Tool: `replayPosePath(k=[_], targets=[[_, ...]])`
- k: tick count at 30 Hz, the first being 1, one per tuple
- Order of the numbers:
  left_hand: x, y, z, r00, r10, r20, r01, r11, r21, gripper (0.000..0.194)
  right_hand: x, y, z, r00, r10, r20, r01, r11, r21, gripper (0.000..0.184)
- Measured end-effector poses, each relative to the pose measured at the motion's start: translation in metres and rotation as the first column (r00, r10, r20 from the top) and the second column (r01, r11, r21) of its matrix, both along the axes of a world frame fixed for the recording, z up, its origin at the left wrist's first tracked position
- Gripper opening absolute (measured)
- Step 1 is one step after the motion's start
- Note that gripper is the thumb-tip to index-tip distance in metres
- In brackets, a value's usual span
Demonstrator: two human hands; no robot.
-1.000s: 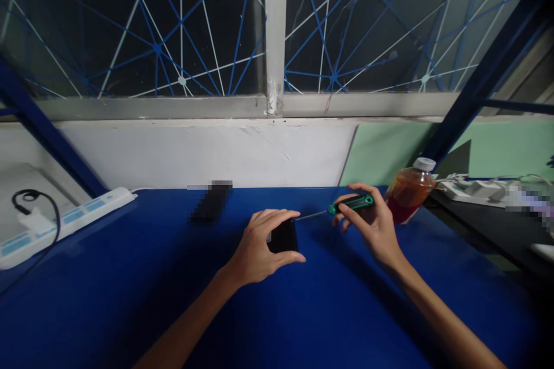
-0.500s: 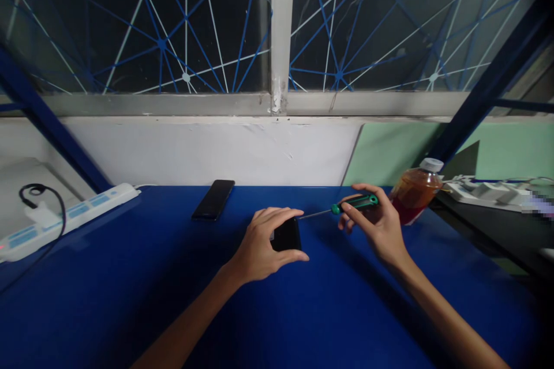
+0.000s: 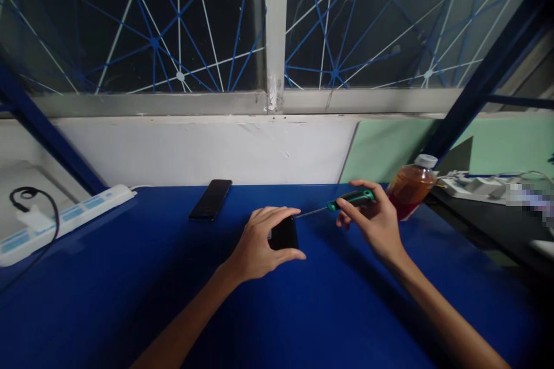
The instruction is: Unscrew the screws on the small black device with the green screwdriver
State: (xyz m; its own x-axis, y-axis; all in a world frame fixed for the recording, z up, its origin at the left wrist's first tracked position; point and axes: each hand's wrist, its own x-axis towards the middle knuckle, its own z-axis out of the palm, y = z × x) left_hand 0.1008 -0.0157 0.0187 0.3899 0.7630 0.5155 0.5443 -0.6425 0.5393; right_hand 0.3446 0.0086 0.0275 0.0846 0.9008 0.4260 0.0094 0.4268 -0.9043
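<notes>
My left hand (image 3: 255, 245) grips a small black device (image 3: 284, 233) on the blue table (image 3: 303, 311), thumb below it and fingers curled over its top. Between the fingers of my right hand (image 3: 374, 225) is a screwdriver with a green handle (image 3: 352, 199). Its thin metal shaft (image 3: 309, 212) points left and down, and its tip meets the top right corner of the black device.
A black phone (image 3: 210, 199) lies flat near the back edge. A white power strip (image 3: 64, 219) with a black cable sits at the left. A bottle of orange-red liquid (image 3: 409, 187) stands right of my right hand. Behind it, another bench carries white objects (image 3: 476, 185).
Both hands stay almost where they were, with the screwdriver tip at the device. The view has shifted slightly.
</notes>
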Motion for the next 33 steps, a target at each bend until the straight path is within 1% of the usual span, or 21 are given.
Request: replayPosePath(k=[3, 5, 7, 9, 12, 15, 19, 22, 29, 33], targets=[[0.000, 0.003, -0.005, 0.998, -0.021, -0.055, 0.022, 1.000, 0.017, 0.068, 0.008, 0.004, 0.000, 0.995, -0.094, 0.042, 0.092, 0.994, 0.051, 0.042], [0.000, 0.006, -0.011, 0.993, -0.039, -0.110, 0.042, 0.999, 0.017, 0.068, 0.018, 0.007, 0.000, 0.975, -0.193, 0.109, 0.181, 0.977, 0.111, 0.040], [0.001, 0.007, -0.017, 0.984, -0.056, -0.171, 0.059, 0.998, 0.010, 0.069, 0.027, 0.009, 0.000, 0.925, -0.307, 0.223, 0.277, 0.948, 0.155, 0.040], [0.002, 0.007, -0.023, 0.971, -0.072, -0.228, 0.075, 0.997, 0.002, 0.071, 0.032, 0.010, 0.000, 0.865, -0.368, 0.342, 0.320, 0.928, 0.188, 0.037], [0.005, 0.006, -0.027, 0.953, -0.087, -0.289, 0.090, 0.996, -0.004, 0.072, 0.031, 0.010, -0.001, 0.806, -0.365, 0.466, 0.298, 0.931, 0.213, 0.030], [0.007, 0.005, -0.028, 0.940, -0.082, -0.331, 0.089, 0.996, 0.007, 0.071, 0.024, 0.008, -0.003, 0.790, -0.337, 0.512, 0.259, 0.941, 0.219, 0.027], [0.007, 0.005, -0.028, 0.930, -0.072, -0.361, 0.083, 0.996, 0.017, 0.072, 0.021, 0.007, -0.007, 0.780, -0.335, 0.528, 0.246, 0.941, 0.233, 0.028], [0.006, 0.006, -0.028, 0.932, -0.067, -0.356, 0.081, 0.996, 0.024, 0.072, 0.021, 0.008, -0.009, 0.771, -0.336, 0.541, 0.244, 0.941, 0.237, 0.027], [0.007, 0.006, -0.026, 0.947, -0.039, -0.318, 0.062, 0.996, 0.063, 0.059, 0.020, 0.008, -0.007, 0.778, -0.339, 0.529, 0.248, 0.939, 0.238, 0.027], [0.007, 0.005, -0.026, 0.949, -0.041, -0.312, 0.064, 0.996, 0.063, 0.056, 0.019, 0.007, -0.007, 0.769, -0.336, 0.544, 0.237, 0.940, 0.245, 0.027]])
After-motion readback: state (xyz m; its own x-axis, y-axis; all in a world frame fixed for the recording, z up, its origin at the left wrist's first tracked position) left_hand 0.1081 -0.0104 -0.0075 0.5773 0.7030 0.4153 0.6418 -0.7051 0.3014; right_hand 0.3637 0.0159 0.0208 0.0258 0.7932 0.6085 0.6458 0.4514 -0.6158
